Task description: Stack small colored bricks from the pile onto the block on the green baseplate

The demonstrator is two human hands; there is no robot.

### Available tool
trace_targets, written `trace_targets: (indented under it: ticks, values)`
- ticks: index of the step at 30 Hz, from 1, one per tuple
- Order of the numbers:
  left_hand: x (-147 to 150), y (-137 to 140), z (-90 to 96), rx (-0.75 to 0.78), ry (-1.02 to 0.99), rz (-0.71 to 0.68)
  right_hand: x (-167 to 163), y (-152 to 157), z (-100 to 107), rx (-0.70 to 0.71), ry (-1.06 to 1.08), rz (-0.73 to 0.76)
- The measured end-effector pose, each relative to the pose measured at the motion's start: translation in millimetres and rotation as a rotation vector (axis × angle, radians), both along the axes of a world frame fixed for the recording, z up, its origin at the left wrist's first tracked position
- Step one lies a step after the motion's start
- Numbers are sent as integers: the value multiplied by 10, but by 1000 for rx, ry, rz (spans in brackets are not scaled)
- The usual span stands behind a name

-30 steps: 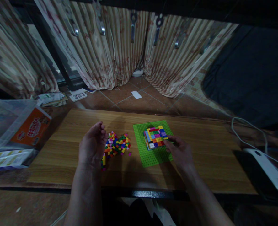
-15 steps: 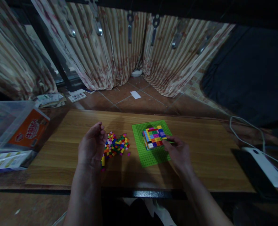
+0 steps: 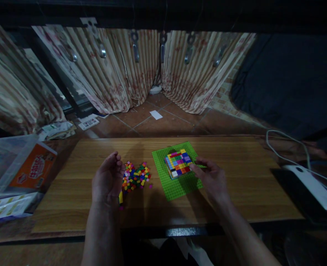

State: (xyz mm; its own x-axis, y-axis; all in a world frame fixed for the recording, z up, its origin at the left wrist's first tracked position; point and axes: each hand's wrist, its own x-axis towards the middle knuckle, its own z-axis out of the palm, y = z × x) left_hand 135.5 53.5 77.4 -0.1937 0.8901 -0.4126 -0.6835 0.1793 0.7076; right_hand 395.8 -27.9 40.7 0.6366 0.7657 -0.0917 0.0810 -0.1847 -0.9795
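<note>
A multicoloured block of toy bricks (image 3: 177, 162) sits on a green studded baseplate (image 3: 171, 191), right of the table's middle. My right hand (image 3: 211, 177) is at the block's right edge, its thumb and forefinger apart with no brick visible between them; whether the thumb touches the block I cannot tell. My left hand (image 3: 108, 177) hovers with its palm turned inward and fingers loosely bent, nothing visible in it. Just right of that hand lies a pile of small loose bricks (image 3: 137, 176). A yellow brick piece (image 3: 121, 197) shows beside the left wrist.
The wooden table (image 3: 77, 181) has a dark front edge. At left stand a clear plastic bin (image 3: 8, 151) and an orange box (image 3: 33, 168). On the right lie a white device (image 3: 309, 184) and a pale cable (image 3: 274, 151). Striped curtains (image 3: 119, 70) hang behind.
The view has tilted and shifted slightly. My right hand's thumb and forefinger have parted from the block's right side. My left hand stays about where it was beside the pile.
</note>
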Motion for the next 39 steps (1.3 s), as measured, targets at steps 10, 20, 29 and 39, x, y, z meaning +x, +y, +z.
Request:
trace_targets:
  ticks: [10,20,29,39]
  values:
    - [81,1,10,-25,16,-46,-47,94,-23,57,-294,68]
    - [76,-23,-14,-12,19,-78,-64,132,-114,-86,-453,271]
    - [-97,-16,-34,-5,-28,-1,175,269,-146,-58,-386,467]
    - [-333,-41,-29,27,-47,74,414,427,-139,21,-395,566]
